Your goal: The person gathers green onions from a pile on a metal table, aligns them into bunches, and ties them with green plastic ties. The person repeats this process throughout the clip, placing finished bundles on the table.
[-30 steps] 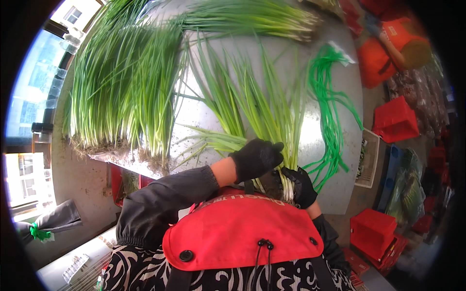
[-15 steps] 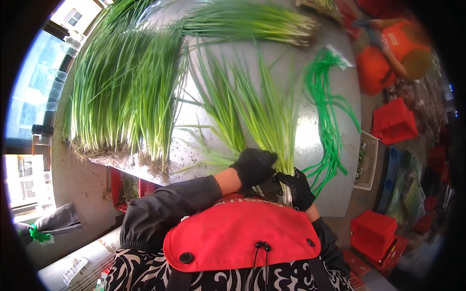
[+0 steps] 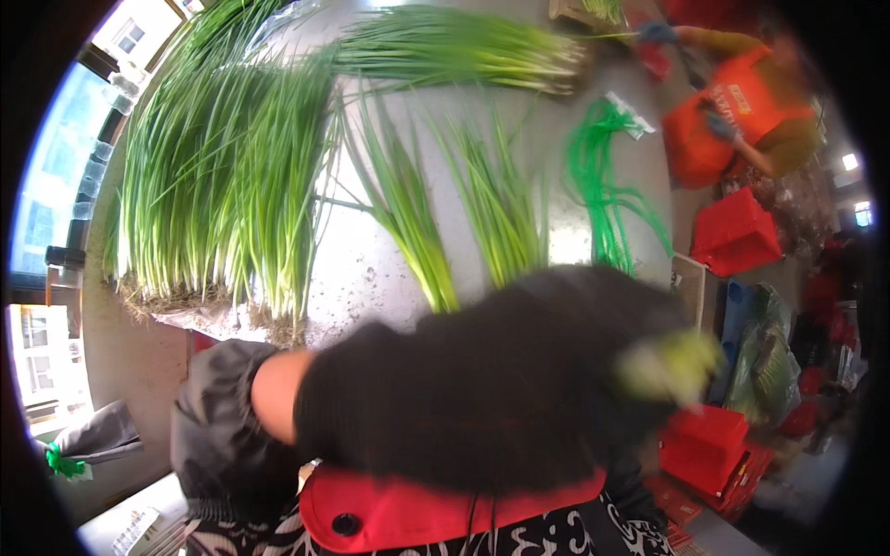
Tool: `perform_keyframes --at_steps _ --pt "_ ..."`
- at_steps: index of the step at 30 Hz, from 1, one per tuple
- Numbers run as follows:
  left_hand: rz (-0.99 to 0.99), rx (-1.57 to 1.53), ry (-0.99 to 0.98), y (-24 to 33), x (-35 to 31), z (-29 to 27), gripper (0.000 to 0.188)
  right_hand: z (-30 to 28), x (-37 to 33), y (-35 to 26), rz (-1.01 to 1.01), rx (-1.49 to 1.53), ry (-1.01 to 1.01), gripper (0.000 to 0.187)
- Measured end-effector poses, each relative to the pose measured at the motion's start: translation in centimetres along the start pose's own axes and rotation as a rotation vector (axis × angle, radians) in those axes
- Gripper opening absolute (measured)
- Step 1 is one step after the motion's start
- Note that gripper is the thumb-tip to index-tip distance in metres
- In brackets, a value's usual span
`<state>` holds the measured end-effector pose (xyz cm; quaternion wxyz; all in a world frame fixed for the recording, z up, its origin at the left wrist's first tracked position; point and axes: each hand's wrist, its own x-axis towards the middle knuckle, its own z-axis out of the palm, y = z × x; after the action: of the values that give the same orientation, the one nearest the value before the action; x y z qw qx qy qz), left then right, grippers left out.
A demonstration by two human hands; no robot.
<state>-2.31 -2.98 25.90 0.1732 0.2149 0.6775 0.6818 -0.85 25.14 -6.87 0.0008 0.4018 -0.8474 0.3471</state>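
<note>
My left hand, in a black glove, is lifted close to the camera and blurred by motion. Its fingers close on a pale green and white piece of scallion, too smeared to see fully. Behind it my right hand is hidden; only its dark sleeve shows. Beyond my left hand, a small bunch of scallions lies on the metal table, with another bunch to its right. The lower ends of the right bunch are covered by my glove. Green ties lie further right.
A large heap of scallions with soiled roots fills the table's left. More scallions lie across its far side. At the far right a co-worker in an orange apron wears blue gloves. Red crates stand right of the table.
My left hand has risen from the scallion roots toward the camera and right, with a pale green piece in it. It now covers my right hand. The co-worker's arms have moved.
</note>
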Motion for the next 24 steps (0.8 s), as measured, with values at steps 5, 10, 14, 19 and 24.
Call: perform_keyframes --at_steps 5,10,14,19,24 --pt "0.028 0.028 -0.162 1.6 0.1 4.1 0.015 0.6 1.1 -2.6 0.930 0.761 -0.177 0.022" --pt "0.042 0.079 -0.245 1.4 0.8 5.8 0.016 -1.7 3.1 -5.7 1.141 0.976 -0.094 0.027" --pt "0.037 0.125 -0.279 1.1 1.5 6.7 0.018 -0.7 2.3 -4.7 1.075 0.981 -0.095 0.027" --pt "0.049 0.183 -0.278 1.0 1.1 6.5 0.020 -0.8 2.0 -4.6 1.083 0.946 -0.079 0.031" --pt "0.023 0.275 -0.258 0.8 0.8 6.4 0.022 -1.0 2.8 -5.1 0.973 0.925 -0.061 0.035"
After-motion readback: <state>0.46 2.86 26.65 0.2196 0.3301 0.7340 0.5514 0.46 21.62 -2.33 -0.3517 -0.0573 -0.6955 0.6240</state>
